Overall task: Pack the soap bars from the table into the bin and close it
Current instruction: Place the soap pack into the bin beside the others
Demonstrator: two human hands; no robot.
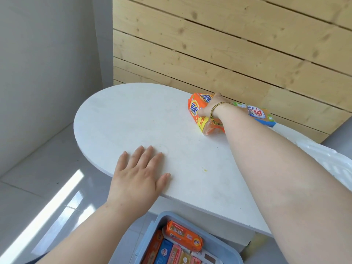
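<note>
Room: pale wood plank wall (228, 44) at 12 to 3 o'clock, plain grey wall (47, 54) at 9 to 11 o'clock, glossy grey tiled floor (38, 187) at 7 to 9 o'clock with a bright strip of sunlight across it.
Surface: white table (133, 121) with a rounded end, filling the centre of the view; its far edge runs along the plank wall.
Left hand (139, 178): lies palm down on the table near the 6 o'clock edge, fingers straight and slightly spread, holding nothing.
Right hand (210, 107): arm stretched out to 1 o'clock; fingers curl over the far side of the orange soap pack (196, 109) and the thumb presses its near side, so the hand grasps it.
Bracelet (215, 111): thin cord band on the right wrist.
Orange soap pack: on the table at 1 o'clock, close to the plank wall; whether it rests on the surface or is raised cannot be told.
White and blue soap pack (261, 113): on the table at 2 o'clock, just beside the orange pack, partly hidden behind the right forearm.
Bin (163, 215): light blue, lid off, on the floor at 6 o'clock, below the near table edge.
Bin contents: an orange soap bar (182, 235) lies across the top; below it a blue bar (163, 252) and a pink bar (175, 252) stand side by side among others.
White ribbed item (327, 159): at 3 o'clock beyond the right arm; what it is cannot be told.
</note>
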